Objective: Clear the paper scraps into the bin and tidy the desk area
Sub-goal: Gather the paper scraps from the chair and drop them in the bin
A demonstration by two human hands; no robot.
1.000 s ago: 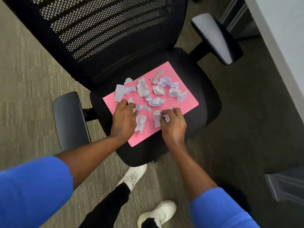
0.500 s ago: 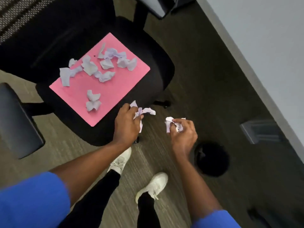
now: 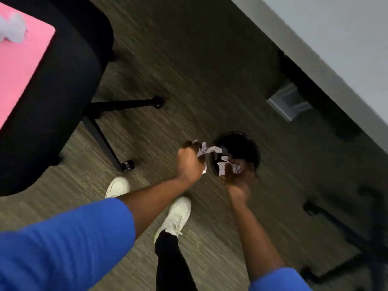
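A round black bin stands on the carpet near the desk. My left hand is closed around crumpled pale paper scraps at the bin's left rim. My right hand grips more scraps over the bin's near edge. At the far left a pink sheet lies on the black chair seat, with one pale scrap still on it.
The chair's black base legs and castors spread across the floor left of my hands. A grey desk edge runs diagonally at the upper right, a grey block under it. Another chair base lies at the right. My white shoes are below.
Both hands lifted scraps off the pink sheet and carried them right and down to the bin. The view swung right, so the chair is now at the left edge.
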